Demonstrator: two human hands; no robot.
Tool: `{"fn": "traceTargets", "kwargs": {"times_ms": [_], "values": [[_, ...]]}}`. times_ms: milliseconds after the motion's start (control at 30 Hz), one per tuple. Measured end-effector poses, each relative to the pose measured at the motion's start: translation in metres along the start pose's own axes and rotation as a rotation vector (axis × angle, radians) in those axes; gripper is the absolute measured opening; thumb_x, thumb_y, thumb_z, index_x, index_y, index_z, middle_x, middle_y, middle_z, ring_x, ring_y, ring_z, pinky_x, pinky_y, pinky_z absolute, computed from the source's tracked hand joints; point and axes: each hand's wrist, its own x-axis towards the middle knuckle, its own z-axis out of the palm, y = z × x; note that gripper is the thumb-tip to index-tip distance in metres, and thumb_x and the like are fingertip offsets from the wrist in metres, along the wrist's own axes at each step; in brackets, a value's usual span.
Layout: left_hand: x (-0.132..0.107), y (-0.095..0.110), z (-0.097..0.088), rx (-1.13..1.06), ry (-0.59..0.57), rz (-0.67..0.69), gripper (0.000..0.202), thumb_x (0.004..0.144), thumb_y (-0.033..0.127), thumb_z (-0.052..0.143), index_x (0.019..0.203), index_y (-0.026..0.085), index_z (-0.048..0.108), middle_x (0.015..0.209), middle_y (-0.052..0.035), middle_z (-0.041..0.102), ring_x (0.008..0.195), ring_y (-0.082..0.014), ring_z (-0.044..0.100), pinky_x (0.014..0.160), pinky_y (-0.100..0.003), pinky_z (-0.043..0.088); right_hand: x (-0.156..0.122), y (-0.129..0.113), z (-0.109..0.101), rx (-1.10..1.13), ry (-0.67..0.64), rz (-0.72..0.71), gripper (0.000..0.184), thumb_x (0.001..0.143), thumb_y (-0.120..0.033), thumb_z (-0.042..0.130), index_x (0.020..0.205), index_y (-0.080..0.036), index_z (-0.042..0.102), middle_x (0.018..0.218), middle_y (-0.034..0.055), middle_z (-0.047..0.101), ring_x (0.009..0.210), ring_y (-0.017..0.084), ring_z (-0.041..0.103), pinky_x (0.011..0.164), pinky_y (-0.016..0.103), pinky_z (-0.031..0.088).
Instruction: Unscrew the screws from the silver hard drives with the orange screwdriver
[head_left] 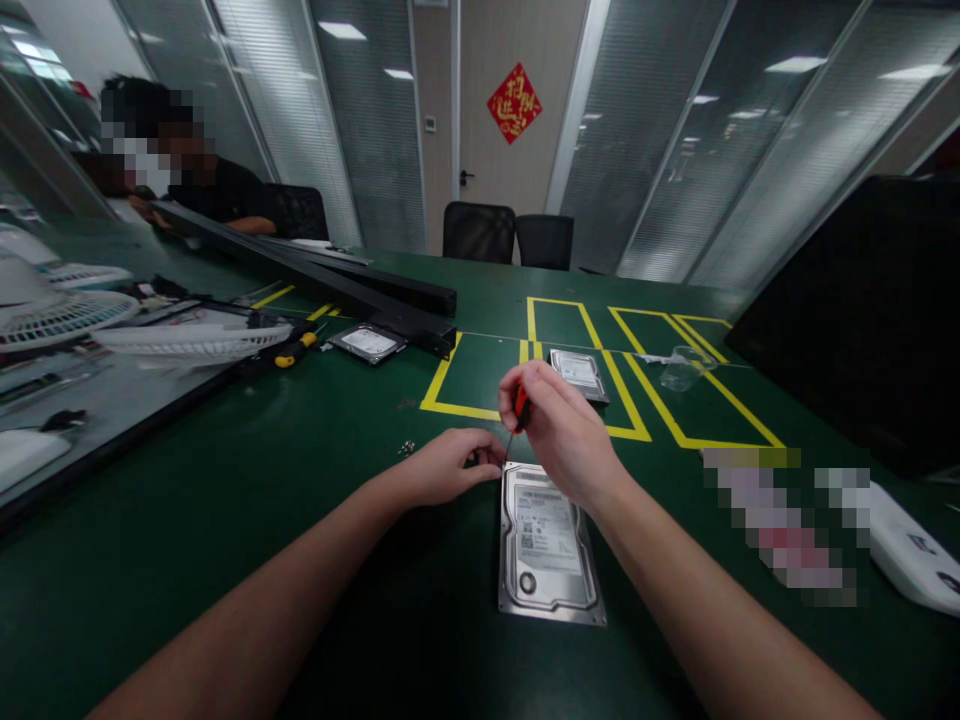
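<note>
A silver hard drive [551, 545] lies flat on the green table in front of me, label side up. My right hand [562, 420] is closed around the red and black handle of a screwdriver [520, 405]. The screwdriver's thin shaft points down at the drive's far left corner. At that same corner, the fingers of my left hand [457, 465] come together in a pinch beside the screwdriver tip. Whatever they hold is too small to make out. Several small screws [406, 448] lie loose to the left of my left hand.
Other hard drives lie beyond, one [577, 374] behind my right hand and one [369, 343] at left. A yellow screwdriver [296, 350], long black bars [337, 285] and white fan parts [195, 340] occupy the left. A clear plastic cup [686, 368] stands right. Someone [225, 195] sits far left.
</note>
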Motion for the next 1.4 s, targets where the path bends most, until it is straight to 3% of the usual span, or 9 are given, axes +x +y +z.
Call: {"fn": "traceTargets", "kwargs": {"times_ms": [300,400,500,600,700,867,967,1067,1400], "values": [[-0.001,-0.001,-0.001,-0.012,-0.01,-0.011,0.017,0.093,0.022,0.071,0.107,0.014,0.074,0.097,-0.0049,0.074,0.085,-0.0173,0.065,0.078,-0.028,0.05,0.001,-0.008,0.0,0.0,0.01,-0.018,0.028,0.103,-0.047,0.06,0.094,-0.021,0.067,0.082,-0.0003,0.059,0.072,0.014,0.052,0.068,0.03,0.039],[-0.001,0.002,0.001,-0.016,-0.019,-0.024,0.018,0.092,0.022,0.071,0.108,0.014,0.075,0.1,-0.0054,0.075,0.087,-0.0173,0.065,0.08,-0.028,0.05,-0.001,-0.029,-0.001,-0.09,0.026,-0.09,0.029,0.103,-0.048,0.058,0.094,-0.022,0.066,0.082,0.0,0.058,0.071,0.015,0.051,0.067,0.031,0.039],[0.0,0.006,-0.005,-0.007,0.021,-0.035,0.021,0.092,0.025,0.072,0.11,0.015,0.074,0.101,-0.0062,0.075,0.088,-0.0182,0.066,0.081,-0.029,0.051,-0.009,-0.059,-0.004,-0.395,0.054,-0.167,0.025,0.102,-0.047,0.062,0.094,-0.024,0.065,0.078,-0.001,0.054,0.068,0.015,0.048,0.063,0.031,0.038],[-0.005,0.009,-0.03,0.123,0.213,-0.035,0.017,0.095,0.028,0.067,0.106,0.017,0.073,0.098,-0.0057,0.074,0.087,-0.019,0.065,0.08,-0.03,0.05,-0.027,-0.077,-0.011,-0.916,0.042,-0.184,0.023,0.097,-0.044,0.07,0.089,-0.023,0.067,0.077,0.001,0.062,0.068,0.017,0.054,0.065,0.032,0.041],[-0.019,0.008,-0.07,0.367,0.403,-0.115,0.016,0.097,0.029,0.061,0.101,0.018,0.072,0.1,-0.0061,0.072,0.087,-0.0198,0.064,0.078,-0.031,0.048,-0.053,-0.071,-0.024,-1.283,-0.09,-0.121,0.026,0.098,-0.047,0.067,0.094,-0.023,0.072,0.076,0.0035,0.07,0.067,0.021,0.063,0.061,0.032,0.043],[-0.045,-0.001,-0.11,0.547,0.265,-0.416,0.02,0.094,0.039,0.063,0.093,0.021,0.072,0.091,-0.0056,0.073,0.081,-0.0219,0.065,0.068,-0.031,0.043,-0.093,-0.041,-0.045,-1.413,-0.32,0.065,0.046,0.094,-0.058,0.068,0.122,-0.022,0.076,0.087,0.0074,0.079,0.074,0.025,0.075,0.067,0.034,0.051],[-0.049,-0.009,-0.104,0.539,0.114,-0.5,0.022,0.091,0.042,0.067,0.089,0.021,0.072,0.089,-0.0056,0.075,0.078,-0.0223,0.066,0.066,-0.03,0.042,-0.104,-0.032,-0.048,-1.479,-0.402,0.149,0.085,0.075,-0.075,0.079,0.144,-0.026,0.067,0.086,0.0077,0.079,0.075,0.031,0.076,0.068,0.038,0.052],[-0.045,-0.013,-0.091,0.527,0.074,-0.493,0.022,0.09,0.043,0.068,0.088,0.022,0.072,0.09,-0.0053,0.075,0.078,-0.0214,0.067,0.064,-0.029,0.041,-0.111,-0.029,-0.046,-1.494,-0.445,0.163,0.11,0.057,-0.079,0.087,0.152,-0.03,0.06,0.093,0.0094,0.08,0.082,0.036,0.077,0.072,0.042,0.054],[-0.039,-0.01,-0.079,0.539,0.061,-0.503,0.014,0.088,0.034,0.069,0.081,0.022,0.07,0.088,-0.0067,0.074,0.074,-0.0221,0.065,0.061,-0.03,0.039,-0.119,-0.028,-0.049,-1.588,-0.448,0.248,0.114,0.06,-0.063,0.094,0.16,-0.032,0.05,0.094,0.012,0.08,0.08,0.038,0.077,0.07,0.046,0.056]]}}
